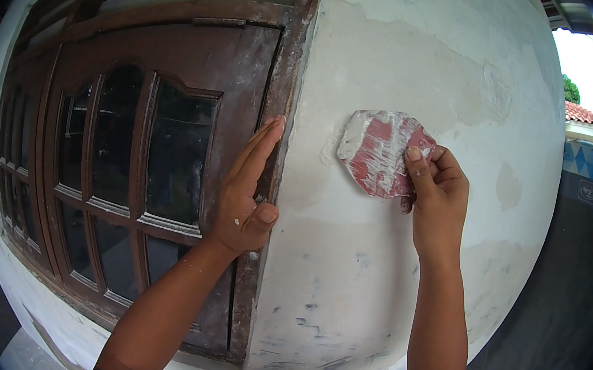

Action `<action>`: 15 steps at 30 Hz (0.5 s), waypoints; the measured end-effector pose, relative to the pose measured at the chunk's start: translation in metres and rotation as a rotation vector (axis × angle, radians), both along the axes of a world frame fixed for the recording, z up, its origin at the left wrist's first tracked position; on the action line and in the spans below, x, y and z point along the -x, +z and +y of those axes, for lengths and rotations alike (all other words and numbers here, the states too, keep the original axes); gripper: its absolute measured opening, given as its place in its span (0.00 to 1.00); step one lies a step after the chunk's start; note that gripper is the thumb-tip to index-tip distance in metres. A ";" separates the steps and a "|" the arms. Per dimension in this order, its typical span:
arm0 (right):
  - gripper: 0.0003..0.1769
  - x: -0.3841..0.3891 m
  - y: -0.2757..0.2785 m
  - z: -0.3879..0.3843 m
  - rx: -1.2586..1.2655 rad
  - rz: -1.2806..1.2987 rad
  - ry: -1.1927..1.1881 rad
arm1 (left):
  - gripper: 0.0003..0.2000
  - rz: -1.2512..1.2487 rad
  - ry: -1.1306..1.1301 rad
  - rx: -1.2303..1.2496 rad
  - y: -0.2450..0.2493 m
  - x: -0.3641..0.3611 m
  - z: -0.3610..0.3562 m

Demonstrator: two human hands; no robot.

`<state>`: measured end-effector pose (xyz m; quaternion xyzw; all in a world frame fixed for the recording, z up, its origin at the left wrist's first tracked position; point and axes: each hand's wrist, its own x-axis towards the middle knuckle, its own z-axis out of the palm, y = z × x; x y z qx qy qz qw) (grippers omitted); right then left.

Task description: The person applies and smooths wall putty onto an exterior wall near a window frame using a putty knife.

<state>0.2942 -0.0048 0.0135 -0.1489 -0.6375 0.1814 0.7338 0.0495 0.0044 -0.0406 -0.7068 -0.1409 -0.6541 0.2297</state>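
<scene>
My right hand (pixel 436 193) pinches a flat red putty spreader (pixel 381 151) by its right edge, thumb on the near face. Whitish putty is smeared over the spreader's face and thick along its left edge. The spreader is held up in front of the wall (pixel 353 264), level with a small wet-looking smear. My left hand (pixel 247 187) rests on its side at the brown wooden window frame (pixel 291 75), fingers stretched upward and thumb apart, holding nothing. A white fleck sticks to its skin.
Left of the frame, brown wooden shutters (pixel 248 92) hold dark glass panes (pixel 177 149). The wall shows beige damp-looking patches (pixel 413 59) and dark scuffs (pixel 335 361) low down. Far right stands a dark surface with a blue-patterned band (pixel 584 161), a tiled roof behind.
</scene>
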 end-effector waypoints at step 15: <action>0.08 -0.003 0.002 -0.010 -0.355 0.047 -0.098 | 0.55 0.012 0.000 -0.022 0.000 0.002 0.003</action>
